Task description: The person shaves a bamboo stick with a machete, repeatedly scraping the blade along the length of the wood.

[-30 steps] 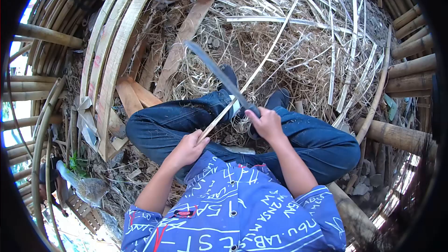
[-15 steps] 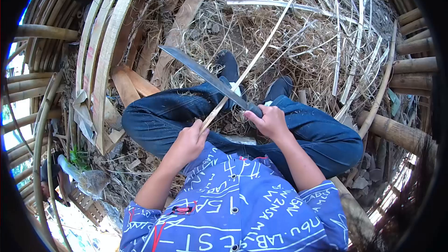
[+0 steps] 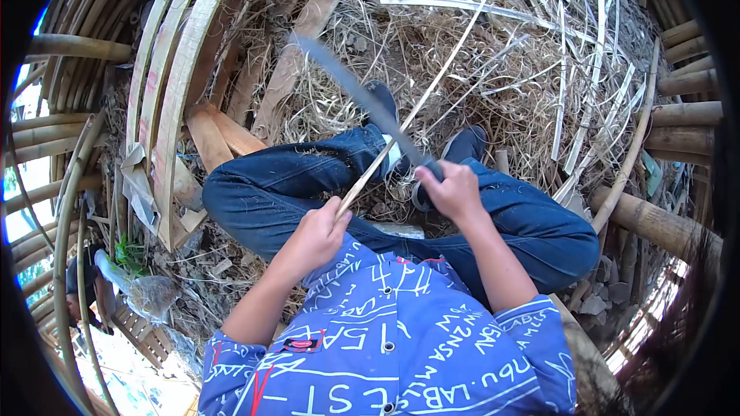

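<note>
My left hand (image 3: 320, 233) is closed round the near end of a long, thin bamboo strip (image 3: 436, 81), which slants up and away to the right. In my right hand (image 3: 453, 191) is the dark handle of a machete (image 3: 351, 86). Its long blade, smeared by motion, points up and to the left and crosses over the strip between my two hands. Both hands are above my lap, over my crossed legs in blue jeans (image 3: 266, 192).
Curly shavings (image 3: 478, 69) and pale split strips (image 3: 597, 69) litter the ground ahead. A slatted wooden frame (image 3: 173, 92) stands at left. Bamboo poles (image 3: 655, 219) form walls on both sides. Another person (image 3: 85, 293) is partly visible at the lower left.
My right hand has moved slightly forward and right along the strip, and the machete with it, its blade tip shifting up and right. My left hand keeps its grip on the strip.
</note>
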The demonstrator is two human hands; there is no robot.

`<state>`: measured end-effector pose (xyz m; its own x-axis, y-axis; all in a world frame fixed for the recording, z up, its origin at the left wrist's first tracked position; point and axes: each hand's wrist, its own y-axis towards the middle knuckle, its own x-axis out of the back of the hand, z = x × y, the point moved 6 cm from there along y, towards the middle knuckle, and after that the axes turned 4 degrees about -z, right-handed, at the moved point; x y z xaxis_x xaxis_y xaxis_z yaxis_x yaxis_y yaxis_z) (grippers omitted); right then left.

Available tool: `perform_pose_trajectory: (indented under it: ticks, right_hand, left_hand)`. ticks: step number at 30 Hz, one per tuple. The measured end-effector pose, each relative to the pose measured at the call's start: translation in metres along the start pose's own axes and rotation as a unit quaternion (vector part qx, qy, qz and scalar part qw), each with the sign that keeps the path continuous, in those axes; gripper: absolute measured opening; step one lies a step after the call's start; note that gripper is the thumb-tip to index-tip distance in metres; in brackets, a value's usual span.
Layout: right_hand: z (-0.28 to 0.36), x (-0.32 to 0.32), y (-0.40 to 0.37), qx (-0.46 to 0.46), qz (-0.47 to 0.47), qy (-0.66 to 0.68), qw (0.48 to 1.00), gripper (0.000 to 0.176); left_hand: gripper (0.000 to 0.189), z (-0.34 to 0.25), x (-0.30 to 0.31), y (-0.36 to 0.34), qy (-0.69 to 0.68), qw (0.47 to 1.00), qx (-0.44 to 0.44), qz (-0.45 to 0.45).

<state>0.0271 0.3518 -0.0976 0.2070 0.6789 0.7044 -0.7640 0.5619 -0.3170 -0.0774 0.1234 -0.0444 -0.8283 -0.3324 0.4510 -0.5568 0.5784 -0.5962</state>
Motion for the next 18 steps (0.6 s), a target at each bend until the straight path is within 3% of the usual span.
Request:
perform_pose_trajectory:
  ticks: [3,7,9,11,13,16,18]
  right_hand:
    - [0.012,-0.009,-0.005,0.052,0.04,-0.035,0.997,0.059]
    - [-0.028,0.004,0.029,-0.024,0.002,-0.069,0.997,0.066]
    - [-0.066,0.022,0.054,-0.111,0.006,-0.093,0.989,0.067]
    - [-0.083,0.038,0.067,-0.104,-0.017,-0.114,0.988,0.069]
    - [-0.068,0.043,0.07,-0.098,-0.045,-0.122,0.987,0.069]
    - [-0.038,0.035,0.058,-0.108,-0.034,-0.012,0.994,0.065]
    - [-0.015,0.013,0.039,-0.034,-0.028,0.005,0.999,0.063]
  left_hand:
    - [0.022,-0.005,0.003,0.0,0.005,1.0,-0.004,0.0]
    - [0.022,-0.003,0.006,-0.011,0.025,0.999,-0.003,0.02]
    - [0.022,0.003,0.0,-0.018,0.022,0.999,-0.005,0.025]
    - [0.022,0.006,-0.007,-0.02,0.017,0.999,-0.009,0.031]
    - [0.021,0.006,-0.013,-0.016,0.009,0.999,0.007,0.039]
    - [0.022,0.002,-0.008,-0.012,-0.021,1.0,0.008,0.019]
    - [0.023,-0.002,-0.002,-0.009,-0.03,0.999,0.02,0.006]
